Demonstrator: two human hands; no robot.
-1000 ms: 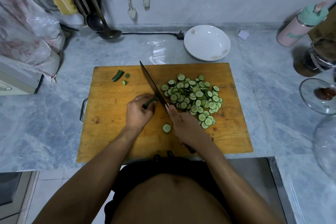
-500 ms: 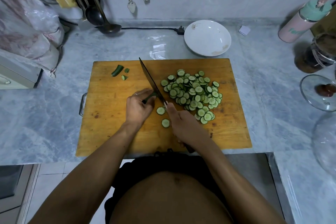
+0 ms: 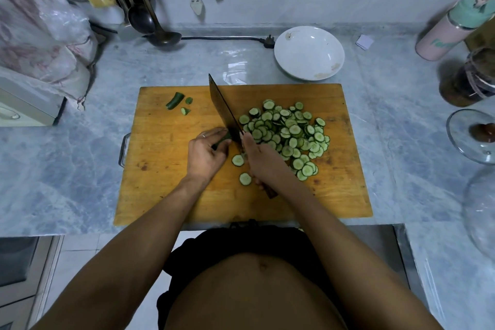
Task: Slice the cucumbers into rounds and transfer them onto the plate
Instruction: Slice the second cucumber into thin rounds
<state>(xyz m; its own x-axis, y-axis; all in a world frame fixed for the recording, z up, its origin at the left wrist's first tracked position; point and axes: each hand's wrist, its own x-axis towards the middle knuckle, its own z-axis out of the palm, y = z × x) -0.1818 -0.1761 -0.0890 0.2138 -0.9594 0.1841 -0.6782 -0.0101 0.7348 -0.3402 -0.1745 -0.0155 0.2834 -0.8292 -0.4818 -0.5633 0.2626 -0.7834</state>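
On the wooden cutting board (image 3: 166, 185) my left hand (image 3: 205, 153) holds down a short cucumber stub (image 3: 223, 139) with curled fingers. My right hand (image 3: 263, 162) grips the handle of a dark cleaver (image 3: 223, 110), whose blade stands against the stub's cut end. A heap of several cucumber rounds (image 3: 288, 132) lies right of the blade. Two loose rounds (image 3: 237, 160) sit near my right hand. Cucumber end pieces (image 3: 175, 100) lie at the board's far left. An empty white plate (image 3: 309, 52) stands behind the board.
A ladle (image 3: 160, 35) and hanging utensils are at the back left, next to a plastic bag (image 3: 45, 35). A power cord (image 3: 222, 39) runs along the wall. At the right stand a pink bottle (image 3: 450, 32), a dark jar (image 3: 474, 78) and a glass lid (image 3: 471, 135).
A new round has dropped beside the blade, so two loose rounds now lie near my right hand. The stub in my left hand is shorter. The camera view has shifted a little.
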